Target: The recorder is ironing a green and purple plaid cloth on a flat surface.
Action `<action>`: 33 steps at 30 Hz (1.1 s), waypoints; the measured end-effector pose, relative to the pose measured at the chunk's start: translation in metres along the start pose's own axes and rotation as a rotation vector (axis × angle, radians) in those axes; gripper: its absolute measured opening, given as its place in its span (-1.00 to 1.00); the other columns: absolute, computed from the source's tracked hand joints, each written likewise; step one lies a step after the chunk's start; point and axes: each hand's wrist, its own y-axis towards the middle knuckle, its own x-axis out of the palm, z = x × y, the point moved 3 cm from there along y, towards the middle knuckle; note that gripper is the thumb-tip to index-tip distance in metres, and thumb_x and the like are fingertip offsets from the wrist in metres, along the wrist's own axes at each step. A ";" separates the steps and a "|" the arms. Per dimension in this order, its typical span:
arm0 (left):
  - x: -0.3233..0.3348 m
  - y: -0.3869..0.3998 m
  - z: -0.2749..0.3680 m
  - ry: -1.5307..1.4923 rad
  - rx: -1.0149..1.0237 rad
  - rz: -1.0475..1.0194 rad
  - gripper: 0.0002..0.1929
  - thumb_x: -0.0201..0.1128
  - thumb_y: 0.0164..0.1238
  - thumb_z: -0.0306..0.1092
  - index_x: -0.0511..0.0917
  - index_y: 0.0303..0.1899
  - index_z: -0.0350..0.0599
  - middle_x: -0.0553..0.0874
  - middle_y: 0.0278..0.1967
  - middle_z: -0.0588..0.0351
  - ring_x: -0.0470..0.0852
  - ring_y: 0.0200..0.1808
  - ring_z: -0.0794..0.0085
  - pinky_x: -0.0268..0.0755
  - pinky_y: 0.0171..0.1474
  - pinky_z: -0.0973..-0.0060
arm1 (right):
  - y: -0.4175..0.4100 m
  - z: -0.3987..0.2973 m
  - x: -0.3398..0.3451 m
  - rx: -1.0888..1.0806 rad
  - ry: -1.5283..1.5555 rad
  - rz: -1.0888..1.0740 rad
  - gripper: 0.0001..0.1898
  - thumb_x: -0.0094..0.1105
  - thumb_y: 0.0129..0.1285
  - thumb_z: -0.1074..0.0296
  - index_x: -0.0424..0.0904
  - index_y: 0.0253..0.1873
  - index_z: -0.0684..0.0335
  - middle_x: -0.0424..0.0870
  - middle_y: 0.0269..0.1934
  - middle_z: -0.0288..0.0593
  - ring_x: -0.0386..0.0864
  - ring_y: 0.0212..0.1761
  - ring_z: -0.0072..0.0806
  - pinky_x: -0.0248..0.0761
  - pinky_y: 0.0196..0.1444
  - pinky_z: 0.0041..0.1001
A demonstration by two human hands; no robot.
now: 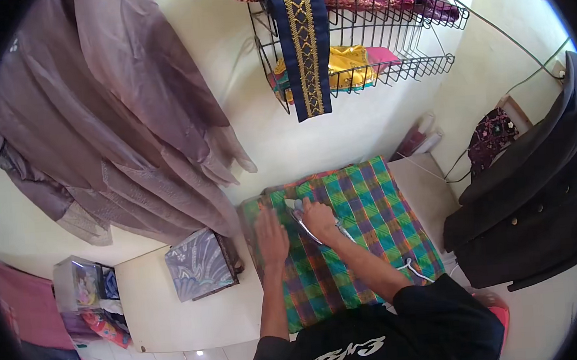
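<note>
My right hand [321, 222] is wrapped around the handle of a clothes iron [299, 220], whose tip points up and to the left. Beneath the iron spreads a green, purple and orange checked cloth [371, 209], laid over a low table. Flat and palm down, my left hand [273, 238] is over the cloth's left part, just left of the iron, holding nothing; it is blurred, so contact is unclear. A white cord [415, 271] lies across the cloth near my right forearm.
A folded grey-blue patterned cloth [199, 266] lies on the pale surface at left. Mauve garments [113, 117] hang above it. A black wire rack [386, 68] with fabrics is on the wall. A dark jacket [526, 203] hangs at right.
</note>
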 end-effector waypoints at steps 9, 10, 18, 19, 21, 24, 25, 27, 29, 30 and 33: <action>0.013 -0.007 0.009 -0.042 0.208 -0.057 -0.44 0.09 0.43 -0.23 0.30 0.42 -0.14 0.31 0.45 0.02 0.23 0.49 0.19 -0.02 0.51 0.12 | 0.030 0.027 -0.021 0.000 -0.006 0.069 -0.50 0.18 0.31 -0.05 0.44 -0.03 0.38 0.69 -0.39 0.15 0.70 -0.35 0.03 0.57 -0.34 -0.11; 0.017 -0.004 0.012 -0.046 0.200 -0.074 -0.42 0.12 0.41 -0.23 0.29 0.42 -0.13 0.32 0.44 0.03 0.24 0.47 0.18 -0.02 0.51 0.10 | 0.030 0.024 -0.016 0.009 -0.005 0.077 -0.50 0.18 0.31 -0.05 0.44 -0.03 0.38 0.69 -0.39 0.15 0.70 -0.35 0.03 0.57 -0.34 -0.11; 0.036 0.014 0.032 0.114 0.051 -0.123 -0.45 0.15 0.34 -0.18 0.38 0.36 0.07 0.43 0.30 0.02 0.31 0.35 -0.05 0.01 0.44 -0.19 | 0.007 0.043 -0.019 -0.136 -0.156 0.007 -0.68 0.11 0.34 0.12 0.42 -0.03 0.26 0.71 -0.41 0.02 0.71 -0.41 -0.08 0.55 -0.37 -0.10; 0.032 0.017 0.039 0.102 0.023 -0.143 -0.48 0.14 0.35 -0.15 0.40 0.35 0.13 0.43 0.30 0.01 0.31 0.34 -0.12 0.01 0.40 -0.30 | 0.012 0.055 -0.027 -0.047 -0.182 -0.010 -0.73 0.09 0.34 0.17 0.42 -0.03 0.23 0.72 -0.38 0.01 0.72 -0.37 -0.08 0.56 -0.32 -0.07; 0.034 0.023 0.051 0.149 0.000 -0.181 -0.50 0.09 0.40 -0.10 0.38 0.35 0.17 0.42 0.29 -0.03 0.30 0.34 -0.18 0.01 0.35 -0.40 | 0.028 0.074 -0.040 0.005 -0.169 0.031 -0.72 0.09 0.33 0.17 0.42 -0.02 0.23 0.72 -0.38 0.01 0.72 -0.37 -0.09 0.56 -0.32 -0.07; 0.042 0.028 0.069 0.240 -0.036 -0.238 -0.51 0.00 0.46 -0.02 0.35 0.36 0.19 0.39 0.27 -0.15 0.27 0.33 -0.32 0.02 0.28 -0.52 | 0.033 0.097 -0.027 0.045 -0.138 0.163 -0.71 0.12 0.30 0.20 0.41 -0.02 0.26 0.69 -0.43 0.05 0.70 -0.41 -0.05 0.54 -0.37 -0.06; 0.045 0.030 0.071 0.298 -0.057 -0.253 -0.51 -0.04 0.49 0.03 0.34 0.37 0.17 0.38 0.26 -0.22 0.25 0.32 -0.38 0.02 0.26 -0.55 | 0.032 0.091 -0.028 0.020 -0.106 0.254 -0.70 0.14 0.29 0.23 0.40 -0.02 0.30 0.66 -0.47 0.09 0.67 -0.47 0.00 0.52 -0.42 -0.05; 0.053 0.028 0.071 0.305 -0.082 -0.262 -0.51 -0.04 0.50 0.03 0.33 0.36 0.16 0.37 0.26 -0.28 0.23 0.33 -0.43 0.03 0.26 -0.54 | 0.018 0.085 -0.030 0.014 -0.143 0.244 -0.69 0.12 0.29 0.22 0.39 0.00 0.30 0.67 -0.44 0.15 0.68 -0.44 0.03 0.53 -0.40 -0.02; 0.061 0.032 0.064 0.313 -0.100 -0.273 -0.51 -0.03 0.50 0.04 0.33 0.36 0.15 0.35 0.25 -0.33 0.20 0.35 -0.47 0.04 0.25 -0.54 | 0.006 0.083 -0.033 -0.056 -0.069 -0.006 -0.64 0.16 0.31 0.10 0.41 -0.01 0.27 0.67 -0.41 0.19 0.68 -0.42 0.06 0.53 -0.38 0.00; 0.065 0.030 0.063 0.298 -0.114 -0.286 -0.51 -0.02 0.49 0.04 0.32 0.35 0.14 0.32 0.27 -0.37 0.16 0.36 -0.52 0.03 0.26 -0.54 | 0.005 0.091 -0.040 -0.004 -0.038 0.047 -0.60 0.19 0.28 0.01 0.45 -0.05 0.26 0.68 -0.40 0.15 0.69 -0.39 0.06 0.55 -0.35 -0.03; 0.079 0.030 0.056 0.310 -0.153 -0.283 -0.49 0.01 0.47 0.03 0.29 0.36 0.13 0.25 0.30 -0.45 0.08 0.38 -0.61 -0.01 0.27 -0.56 | 0.018 0.101 -0.053 0.071 0.004 0.044 -0.60 0.20 0.28 0.01 0.44 -0.06 0.26 0.68 -0.41 0.14 0.69 -0.40 0.06 0.54 -0.37 -0.02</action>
